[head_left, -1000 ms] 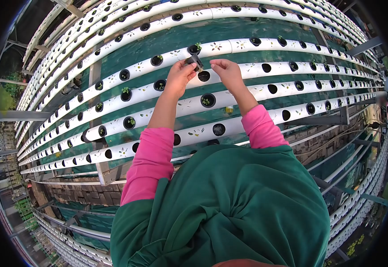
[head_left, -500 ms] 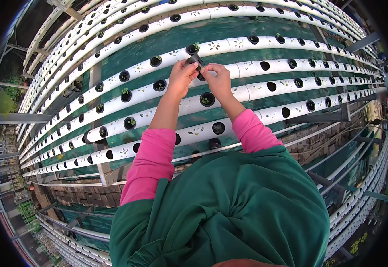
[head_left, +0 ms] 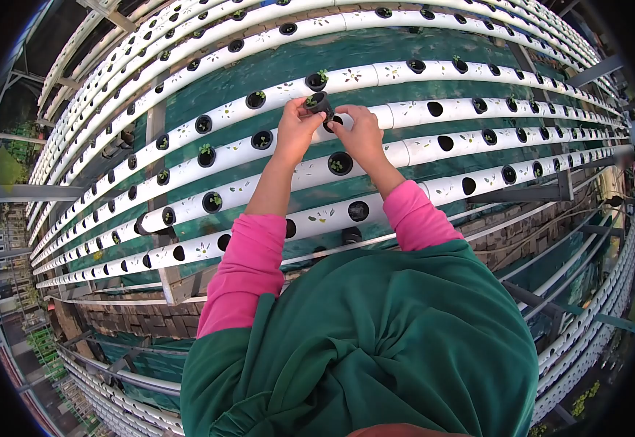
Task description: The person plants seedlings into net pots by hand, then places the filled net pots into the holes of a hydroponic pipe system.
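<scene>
My left hand (head_left: 297,130) grips a small black net pot (head_left: 318,103) between thumb and fingers. A little green seedling (head_left: 311,101) shows at the pot's mouth, which tilts up towards me. Close by on the right is my right hand (head_left: 361,133), its thumb and forefinger parted beside the pot's lower end. Both hands are over a white pipe (head_left: 288,138) with round holes, and a dark opening shows between them. Just behind the held pot, another potted seedling (head_left: 317,80) sits in the neighbouring pipe. Nearer to me, a pot with a seedling (head_left: 340,163) fills a hole.
Several parallel white pipes run left to right, some holes holding black pots and others bare, such as this hole (head_left: 358,211). Green sheeting (head_left: 259,69) lies beneath. A metal support leg (head_left: 177,285) stands at front left, with brick paving (head_left: 139,322) below.
The black pot has tipped so its mouth and seedling now show. My right thumb and forefinger have drawn apart, slightly lower, beside the pot.
</scene>
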Tool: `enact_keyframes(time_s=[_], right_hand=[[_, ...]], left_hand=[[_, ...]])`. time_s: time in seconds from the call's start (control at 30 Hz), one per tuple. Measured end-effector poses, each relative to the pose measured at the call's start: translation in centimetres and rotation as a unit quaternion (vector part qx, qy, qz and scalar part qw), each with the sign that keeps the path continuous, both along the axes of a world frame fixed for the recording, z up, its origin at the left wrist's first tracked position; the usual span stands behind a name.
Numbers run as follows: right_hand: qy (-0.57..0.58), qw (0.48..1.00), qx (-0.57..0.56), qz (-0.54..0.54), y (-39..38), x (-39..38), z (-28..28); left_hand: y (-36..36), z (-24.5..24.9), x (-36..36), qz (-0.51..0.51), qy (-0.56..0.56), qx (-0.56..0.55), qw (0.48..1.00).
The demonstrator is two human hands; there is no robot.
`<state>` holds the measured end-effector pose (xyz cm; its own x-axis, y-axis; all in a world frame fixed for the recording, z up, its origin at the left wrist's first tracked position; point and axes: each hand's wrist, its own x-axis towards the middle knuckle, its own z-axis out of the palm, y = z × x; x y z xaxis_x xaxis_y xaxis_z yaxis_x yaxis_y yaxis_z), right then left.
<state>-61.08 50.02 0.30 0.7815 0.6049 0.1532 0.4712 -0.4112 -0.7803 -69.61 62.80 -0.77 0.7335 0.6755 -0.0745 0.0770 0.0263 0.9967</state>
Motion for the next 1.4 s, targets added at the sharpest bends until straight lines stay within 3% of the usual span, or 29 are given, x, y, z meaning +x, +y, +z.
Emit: enact_keyframes(time_s=[0.03, 0.1, 0.23, 0.37, 0.63, 0.83, 0.93, 1.0, 1.13, 1.23, 1.33, 1.37, 1.4], right_hand=[[-0.001, 1.0, -0.001, -0.003, -0.2, 0.3, 0.5], [-0.014, 0.989, 0.115, 0.094, -0.7, 0.8, 1.0], [-0.037, 0.983, 0.101, 0.151, -1.2, 2.2, 0.1], [-0.012, 0.992, 0.078, 0.094, -3.3, 5.2, 0.2], [-0.087, 0.976, -0.016, -0.2, -12.5, 14.2, -0.2], [-0.072, 0.977, -0.051, -0.192, -13.5, 15.2, -1.9], [-0.191, 0.964, -0.082, -0.167, -13.6, 15.4, -2.1], [-0.201, 0.953, -0.138, -0.179, -13.5, 15.1, -1.6], [-0.217, 0.927, -0.259, -0.16, -13.3, 14.7, -1.6], [-0.217, 0.922, -0.272, -0.171, -13.0, 13.8, -0.6], [-0.233, 0.928, -0.21, -0.201, -12.4, 12.9, 1.1], [-0.231, 0.929, -0.209, -0.2, -12.0, 12.9, 1.3], [-0.211, 0.952, -0.152, -0.164, -11.4, 12.9, 1.6]], left_hand=[[0.0, 0.1, 0.0, -0.003, -0.001, -0.001, 1.0], [-0.4, 0.4, 0.0, -0.03, 0.033, 0.061, 0.997], [-1.4, 0.9, 0.5, -0.074, 0.051, 0.094, 0.991], [-1.5, 0.5, 1.2, -0.119, 0.066, 0.152, 0.979], [2.8, -1.0, 4.4, 0.031, 0.144, 0.34, 0.929], [5.1, -2.1, 7.2, 0.061, 0.248, 0.378, 0.89], [5.6, -2.7, 8.1, 0.037, 0.287, 0.409, 0.865], [5.6, -2.6, 8.4, 0.022, 0.312, 0.393, 0.865], [5.0, -1.7, 8.4, 0.042, 0.304, 0.377, 0.874], [4.3, -1.0, 8.2, 0.058, 0.273, 0.37, 0.886], [3.5, -0.7, 7.9, 0.053, 0.131, 0.36, 0.922], [3.4, -0.5, 7.8, 0.054, 0.133, 0.361, 0.922], [2.9, 0.2, 7.6, 0.024, 0.081, 0.297, 0.951]])
